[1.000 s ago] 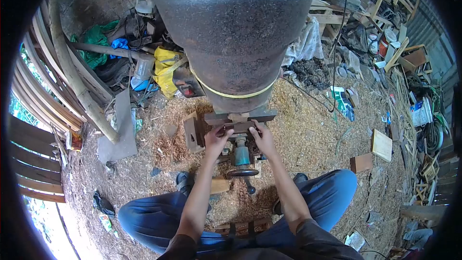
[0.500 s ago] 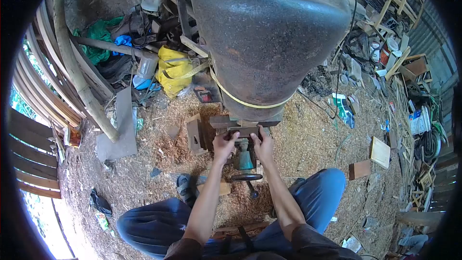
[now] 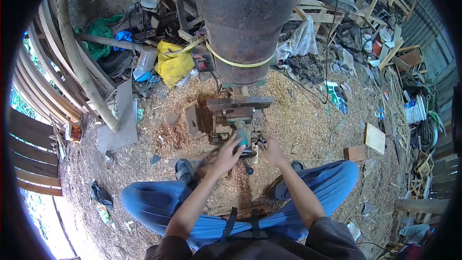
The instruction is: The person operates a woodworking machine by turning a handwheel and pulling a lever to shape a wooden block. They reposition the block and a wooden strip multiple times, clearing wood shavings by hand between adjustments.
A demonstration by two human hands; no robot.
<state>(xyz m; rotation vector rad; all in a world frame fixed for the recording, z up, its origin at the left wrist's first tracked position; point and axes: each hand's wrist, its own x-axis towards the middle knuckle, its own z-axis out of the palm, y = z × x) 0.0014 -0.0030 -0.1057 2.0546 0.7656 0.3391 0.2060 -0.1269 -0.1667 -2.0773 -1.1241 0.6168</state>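
Note:
In front of me stands a machine with a large dark metal housing (image 3: 243,24), tied round with a yellow band. Below it a dark wooden piece (image 3: 238,112) sits at the clamp, with a dark crosswise bar (image 3: 219,104) behind it. My left hand (image 3: 228,155) lies with fingers apart against the green metal part (image 3: 243,135) above a dark handwheel (image 3: 248,154). My right hand (image 3: 273,152) is closed around a small dark handle (image 3: 261,140) at the clamp's right side. The handwheel's ball-ended crank (image 3: 249,169) points toward me.
Wood shavings (image 3: 298,120) cover the ground. A slotted wooden piece (image 3: 194,120) stands left of the machine. Two wood blocks, one pale (image 3: 374,138) and one brown (image 3: 355,153), lie to the right. A yellow bag (image 3: 173,65), a leaning pole (image 3: 84,67) and a cable (image 3: 327,67) are around.
Both hands have left the wooden piece and come down toward me, the left to the green part, the right to the side handle. My view has drawn back from the machine.

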